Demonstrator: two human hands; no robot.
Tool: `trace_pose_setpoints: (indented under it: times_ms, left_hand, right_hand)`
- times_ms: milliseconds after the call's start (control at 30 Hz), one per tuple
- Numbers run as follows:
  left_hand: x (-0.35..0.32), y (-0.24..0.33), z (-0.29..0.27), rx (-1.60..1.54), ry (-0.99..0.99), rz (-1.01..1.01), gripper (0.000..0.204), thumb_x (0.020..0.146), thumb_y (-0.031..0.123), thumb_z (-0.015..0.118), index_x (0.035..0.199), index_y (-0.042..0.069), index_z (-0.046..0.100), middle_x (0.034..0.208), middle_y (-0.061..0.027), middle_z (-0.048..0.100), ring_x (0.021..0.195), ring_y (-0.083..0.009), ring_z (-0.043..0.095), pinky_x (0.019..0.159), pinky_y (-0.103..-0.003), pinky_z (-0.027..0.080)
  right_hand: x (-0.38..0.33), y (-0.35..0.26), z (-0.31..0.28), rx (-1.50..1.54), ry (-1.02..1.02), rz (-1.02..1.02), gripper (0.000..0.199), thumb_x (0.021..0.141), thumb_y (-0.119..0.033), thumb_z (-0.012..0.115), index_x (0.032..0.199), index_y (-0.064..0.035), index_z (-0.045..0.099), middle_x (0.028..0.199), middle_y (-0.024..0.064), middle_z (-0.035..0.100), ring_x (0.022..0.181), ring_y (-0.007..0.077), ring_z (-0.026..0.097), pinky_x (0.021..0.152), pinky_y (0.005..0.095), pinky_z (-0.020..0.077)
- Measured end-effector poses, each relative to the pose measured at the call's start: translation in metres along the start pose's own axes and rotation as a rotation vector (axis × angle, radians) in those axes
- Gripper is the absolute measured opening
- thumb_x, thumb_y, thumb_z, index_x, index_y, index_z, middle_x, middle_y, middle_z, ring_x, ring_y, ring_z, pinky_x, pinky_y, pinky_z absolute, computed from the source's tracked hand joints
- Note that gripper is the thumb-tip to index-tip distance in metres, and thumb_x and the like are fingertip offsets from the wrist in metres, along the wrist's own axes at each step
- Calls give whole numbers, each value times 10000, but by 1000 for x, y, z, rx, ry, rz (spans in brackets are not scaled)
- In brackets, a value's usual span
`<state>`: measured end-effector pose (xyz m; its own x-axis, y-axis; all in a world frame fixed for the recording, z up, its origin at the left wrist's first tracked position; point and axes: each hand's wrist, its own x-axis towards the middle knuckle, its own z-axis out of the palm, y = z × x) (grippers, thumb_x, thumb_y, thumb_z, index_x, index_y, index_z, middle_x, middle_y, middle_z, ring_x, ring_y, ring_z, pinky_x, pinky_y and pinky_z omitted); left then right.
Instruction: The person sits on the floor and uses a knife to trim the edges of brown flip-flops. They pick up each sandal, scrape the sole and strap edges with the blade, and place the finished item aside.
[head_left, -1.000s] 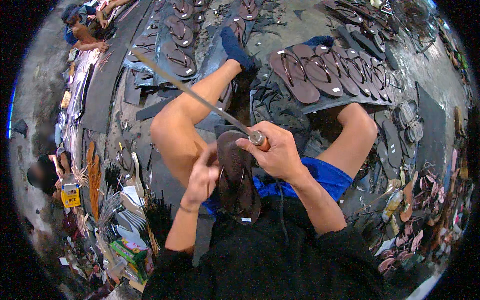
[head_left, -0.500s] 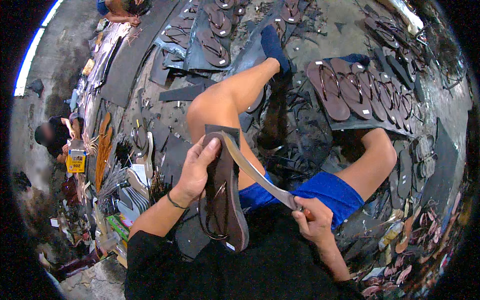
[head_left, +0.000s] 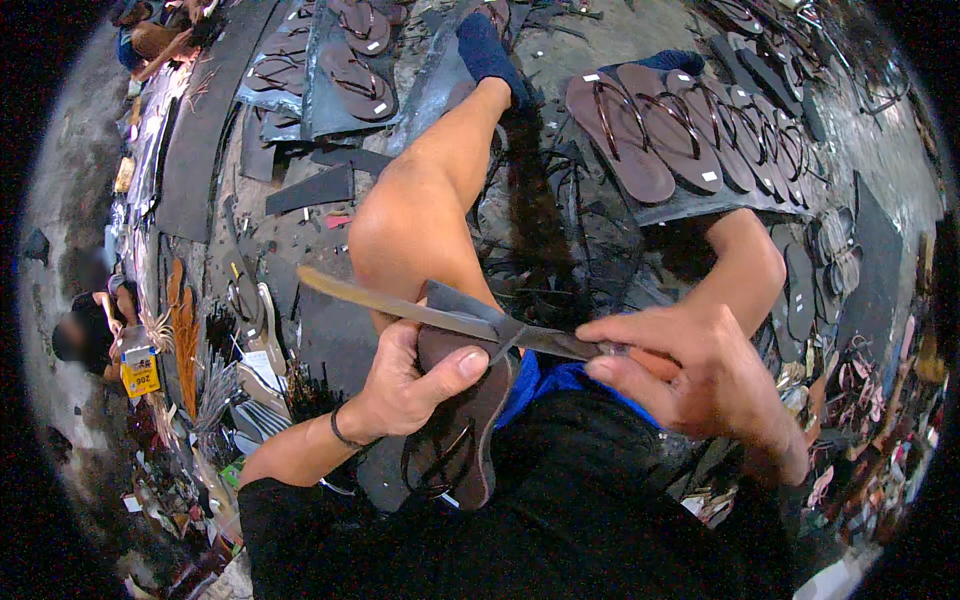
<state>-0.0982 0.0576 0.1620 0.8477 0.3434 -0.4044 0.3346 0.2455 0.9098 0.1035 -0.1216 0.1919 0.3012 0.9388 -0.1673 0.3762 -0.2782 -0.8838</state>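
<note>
Head view looks down on a big dark floor [head_left: 75, 180] with scraps lying about. On the far right, a flat sheet [head_left: 650, 212] carries a row of brown sandals [head_left: 690, 150], side by side and a bit over each other, maybe to save room and keep them tidy. The left leg [head_left: 410, 210] is bent up, perhaps so the work can sit close to the body.

A long knife [head_left: 455, 318] reaches from right to left over the toe end of the held sandal [head_left: 465, 445]. This sandal's toe points away and its heel is near the dark shirt. It lies under the left thumb, just to the right of the left hand [head_left: 405, 385], which grips it by the side near the toe, likely to keep it still. The right hand [head_left: 715, 365] is well to the right of the sandal, with its fingers wrapped around the knife's orange handle, likely to steer the blade. A small dark flap [head_left: 440, 297] pokes out past the toe. Smallest is a thin wristband [head_left: 343, 430] on the left wrist.
</note>
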Motion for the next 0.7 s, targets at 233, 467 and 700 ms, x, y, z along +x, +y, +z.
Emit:
trace_pose_setpoints:
  times_ms: [233, 467, 700]
  left_hand:
    - [7, 5, 15, 86, -31, 41, 340, 868, 201, 683, 1141, 25, 582, 1103, -54, 613, 1008, -136, 569, 919, -303, 444]
    - [22, 114, 7, 906, 313, 477, 275, 735, 237, 818, 831, 38, 654, 774, -26, 640, 700, -116, 598, 711, -266, 479]
    - [-12, -50, 59, -686, 266, 169, 423, 903, 295, 640, 1203, 32, 500, 1150, -74, 595, 991, -217, 610, 846, -383, 503]
  right_hand:
    - [61, -5, -7, -67, -321, -180, 314, 880, -289, 576, 1090, -73, 665, 789, 199, 664, 704, 389, 644, 664, 433, 533]
    - [30, 23, 17, 777, 5, -200, 435, 952, -56, 532, 1374, -1, 446, 1255, 96, 582, 1111, 124, 523, 971, 294, 427]
    - [-6, 38, 69, 838, 239, -50, 522, 896, 19, 570, 1397, -33, 435, 1178, 39, 599, 981, 82, 541, 851, 234, 449]
